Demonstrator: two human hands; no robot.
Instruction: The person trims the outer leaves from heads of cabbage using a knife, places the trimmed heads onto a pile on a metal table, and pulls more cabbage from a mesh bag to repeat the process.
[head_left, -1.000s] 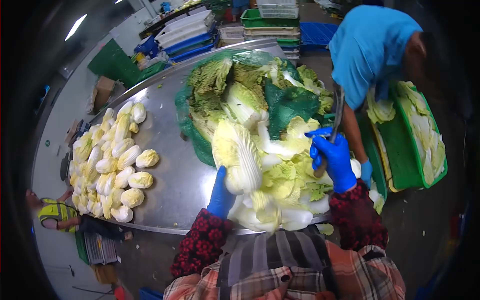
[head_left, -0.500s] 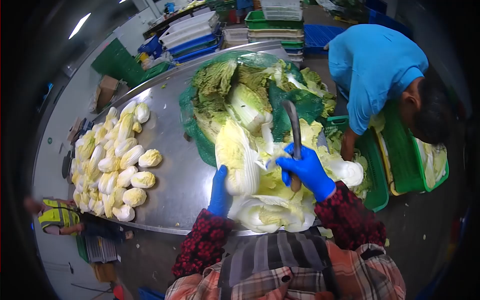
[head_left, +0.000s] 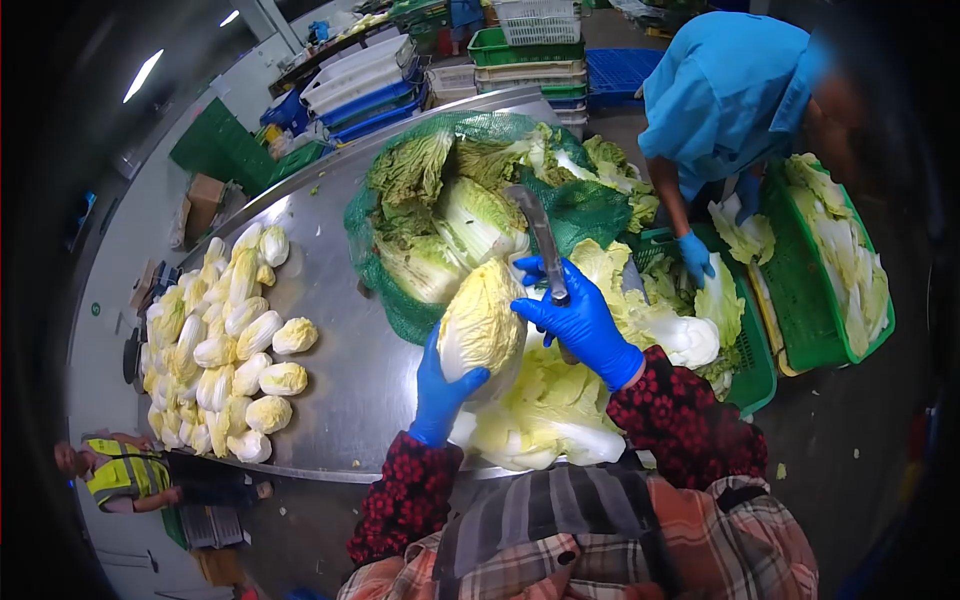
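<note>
My left hand (head_left: 443, 388), in a blue glove, grips a trimmed napa cabbage (head_left: 482, 318) from below and from the left. The cabbage has pale yellow leaves and tilts upward over the table. In my right hand (head_left: 585, 318), also gloved in blue, is a curved knife (head_left: 541, 238) with its dark blade pointing up and away. The thumb and fingertips of that hand are right at the cabbage's right side. Beneath both hands lie loose cabbage leaves (head_left: 545, 415). Just beyond, untrimmed cabbages (head_left: 480, 220) with wilted green leaves sit in a green mesh bag (head_left: 400, 310).
A pile of trimmed cabbages (head_left: 215, 350) covers the left of the metal table (head_left: 335, 400). At the right, a person in blue (head_left: 725, 90) bends over green crates (head_left: 762, 385) of leaves. Stacked crates (head_left: 530, 70) stand behind. Another person wears a yellow vest (head_left: 128, 470).
The cabbage has turned and lifted in my left hand, looking more compact. My right hand has moved left and up to its side with the knife. The co-worker now holds leaves over the crates.
</note>
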